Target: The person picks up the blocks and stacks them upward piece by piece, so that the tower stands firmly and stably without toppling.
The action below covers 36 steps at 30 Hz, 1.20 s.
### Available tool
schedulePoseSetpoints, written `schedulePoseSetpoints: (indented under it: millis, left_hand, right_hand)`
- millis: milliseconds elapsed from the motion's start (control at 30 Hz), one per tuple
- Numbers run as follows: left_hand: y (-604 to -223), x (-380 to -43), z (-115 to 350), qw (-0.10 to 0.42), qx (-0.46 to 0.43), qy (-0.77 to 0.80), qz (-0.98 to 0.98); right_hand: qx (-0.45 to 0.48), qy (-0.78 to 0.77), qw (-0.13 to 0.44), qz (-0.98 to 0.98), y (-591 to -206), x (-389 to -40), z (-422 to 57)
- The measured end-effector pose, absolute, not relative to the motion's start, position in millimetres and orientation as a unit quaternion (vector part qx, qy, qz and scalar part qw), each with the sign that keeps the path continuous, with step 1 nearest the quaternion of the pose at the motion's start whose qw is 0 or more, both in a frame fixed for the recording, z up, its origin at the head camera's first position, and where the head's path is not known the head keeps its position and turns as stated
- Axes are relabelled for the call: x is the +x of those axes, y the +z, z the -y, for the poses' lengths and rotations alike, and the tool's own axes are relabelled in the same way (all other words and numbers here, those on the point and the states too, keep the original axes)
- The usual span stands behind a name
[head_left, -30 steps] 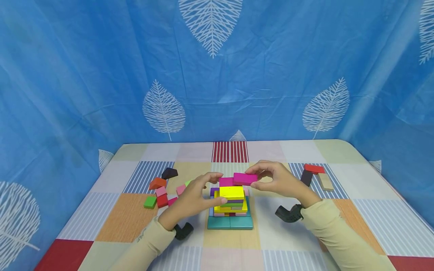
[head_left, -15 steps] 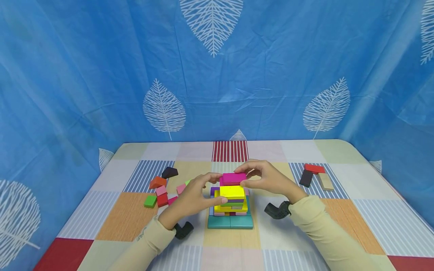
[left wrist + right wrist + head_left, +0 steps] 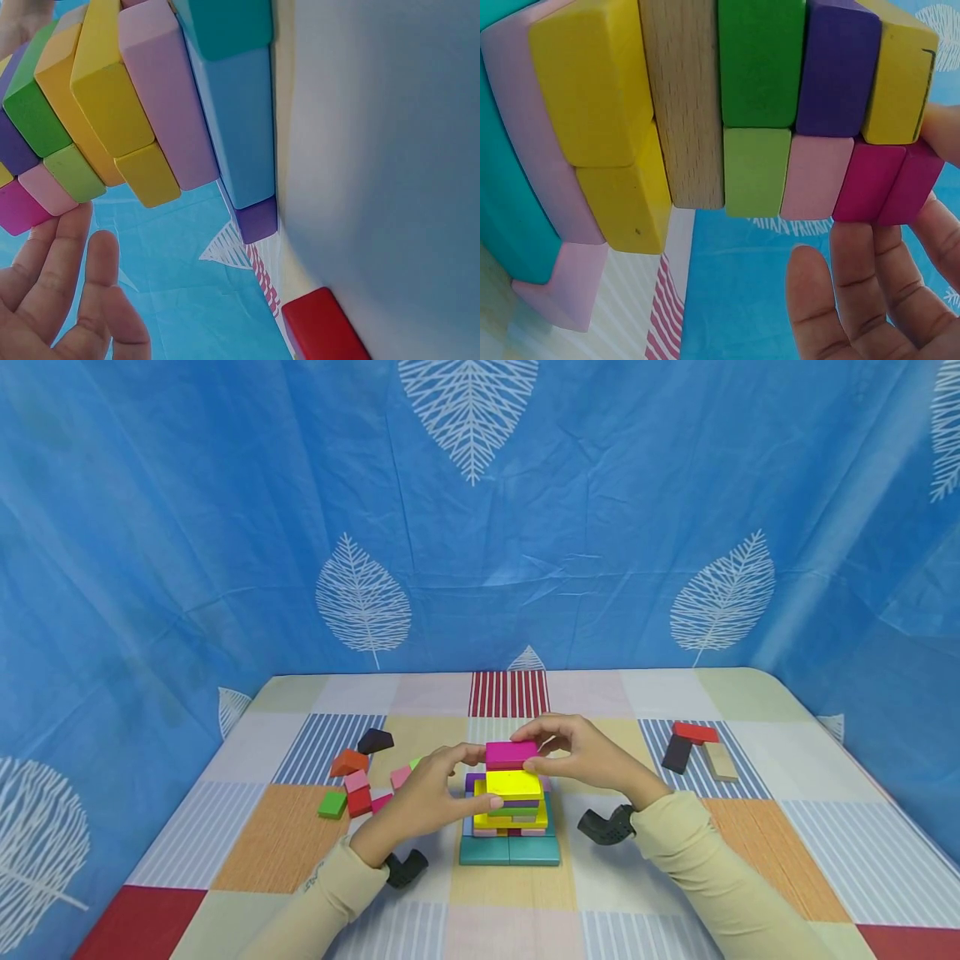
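A tower of coloured wooden blocks stands mid-table on teal base blocks (image 3: pixel 483 852). At its top back a magenta block (image 3: pixel 512 752) lies squarely over another magenta block (image 3: pixel 869 180), behind the yellow block (image 3: pixel 513 785). My right hand (image 3: pixel 588 756) holds the upper magenta block at its right end, its thumb in front and fingertips at the far side. My left hand (image 3: pixel 431 797) spans the tower's upper left side, thumb by the yellow block and index finger near the magenta ones. In the left wrist view, its fingertips (image 3: pixel 75 219) reach the tower's far side.
Loose blocks lie left of the tower, among them black (image 3: pixel 375 741), orange (image 3: pixel 348 763), red (image 3: pixel 359 802) and green (image 3: pixel 332 806) ones. Farther right are a red block (image 3: pixel 695 732), a black block (image 3: pixel 677 754) and a plain wood block (image 3: pixel 720 762). A blue curtain (image 3: pixel 555 568) hangs behind.
My right hand has moved left with the magenta block, bringing it from overhanging the right side to lying in line over the other magenta block. My left hand has stayed in place.
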<state>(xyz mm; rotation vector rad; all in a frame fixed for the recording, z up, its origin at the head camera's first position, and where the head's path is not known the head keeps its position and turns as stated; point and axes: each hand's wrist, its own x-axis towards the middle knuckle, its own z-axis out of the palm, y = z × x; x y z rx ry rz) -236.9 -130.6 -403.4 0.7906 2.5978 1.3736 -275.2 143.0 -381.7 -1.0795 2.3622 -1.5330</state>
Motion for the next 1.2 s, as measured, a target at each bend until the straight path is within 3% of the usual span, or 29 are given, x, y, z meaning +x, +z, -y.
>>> schedulePoseSetpoints:
  millis: [433, 1200]
  left_hand:
    - [-403, -236, 129, 0.05, 0.249, 0.449, -0.857]
    - [-404, -235, 129, 0.051, 0.242, 0.441, -0.863]
  right_hand:
    - [-0.329, -0.515, 0.059, -0.789, -383, -272, -153]
    - [-0.213, -0.508, -0.011, -0.835, -397, -279, -285]
